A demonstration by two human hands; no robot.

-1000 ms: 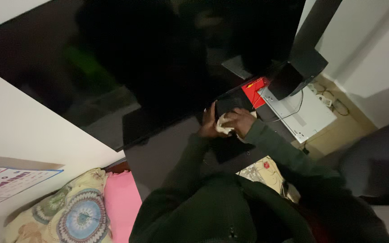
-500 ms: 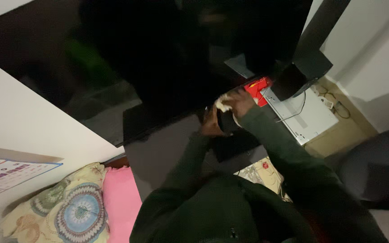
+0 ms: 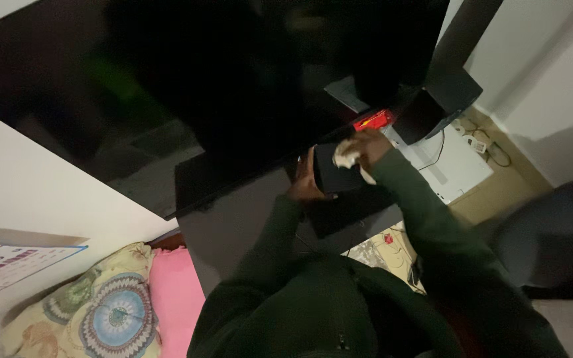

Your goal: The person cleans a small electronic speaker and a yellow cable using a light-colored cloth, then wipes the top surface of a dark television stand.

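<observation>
View from a head camera looking down at a person in a dark green hooded top, in a dim room.

At far left, a patterned pillow (image 3: 94, 311) and a pink cushion (image 3: 175, 298) lie below a pale wall, with a printed paper sheet (image 3: 8, 262) pinned above them. A large black television screen (image 3: 200, 86) fills the upper frame, switched off and glossy.

In the centre, on a dark grey bench (image 3: 233, 219) under the screen, the left hand (image 3: 304, 183) is clamped on the left edge of a small black box (image 3: 336, 176), steadying it upright. The right hand (image 3: 370, 147) is closed around a crumpled pale cloth (image 3: 346, 156) and presses it against the box's upper right corner, just under the lower edge of the screen. The two hands are apart, one at each side of the box.

Judging by the pose, wiping of the box is under way rather than finished: the cloth sits at one corner, and most of the box's face lies bare beside it (the light is too low to tell whether any dust remains). The box itself looks matte, plain and rectangular, with no detail visible.

To the right, a red item (image 3: 374, 120) lies just beyond the cloth, then a tall black speaker (image 3: 442, 93), a flat white device (image 3: 455, 162) with a thin cable across it, and a power strip (image 3: 475, 142) by the wall.
</observation>
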